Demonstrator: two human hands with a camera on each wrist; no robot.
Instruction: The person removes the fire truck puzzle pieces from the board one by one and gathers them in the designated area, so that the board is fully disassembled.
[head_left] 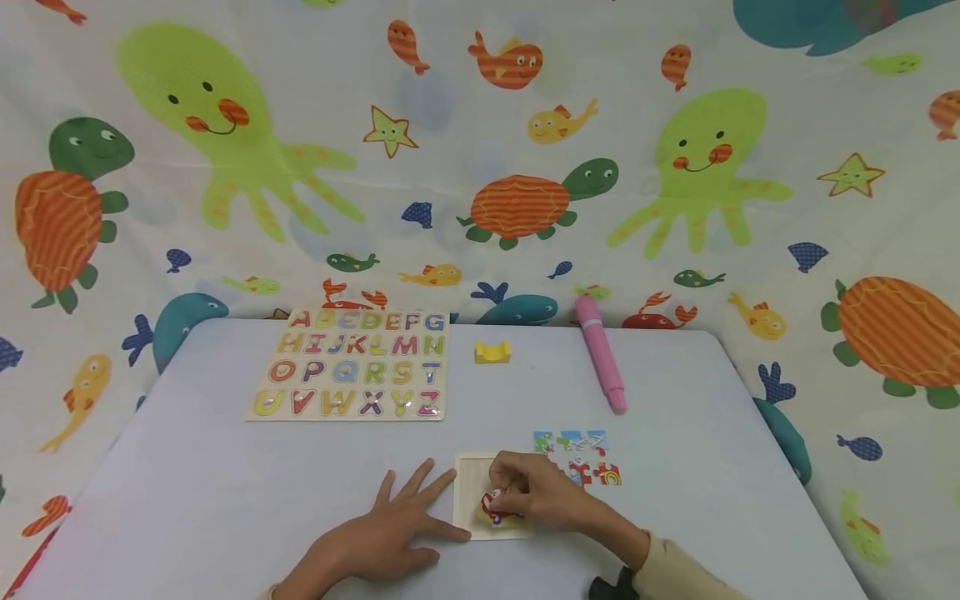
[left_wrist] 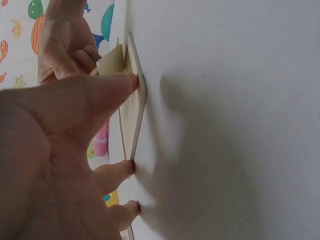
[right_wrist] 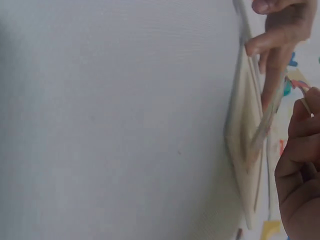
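A square wooden puzzle tray (head_left: 471,468) lies on the table in front of me. My left hand (head_left: 393,533) is spread flat, its fingertips at the tray's left edge. In the left wrist view, the thumb (left_wrist: 107,90) touches the tray's edge (left_wrist: 131,127). Over the tray, my right hand (head_left: 543,492) pinches a colourful puzzle piece (head_left: 491,507), partly hidden by the fingers. From the right wrist, the piece (right_wrist: 272,112) appears tilted, one end low over the tray's inside.
Several loose puzzle pieces (head_left: 580,473) lie beyond and right of the tray. Farther back are a wooden alphabet board (head_left: 352,362), a yellow block (head_left: 492,353) and a pink pen-shaped object (head_left: 600,354). A sea-animal patterned cloth (head_left: 450,167) hangs behind the table.
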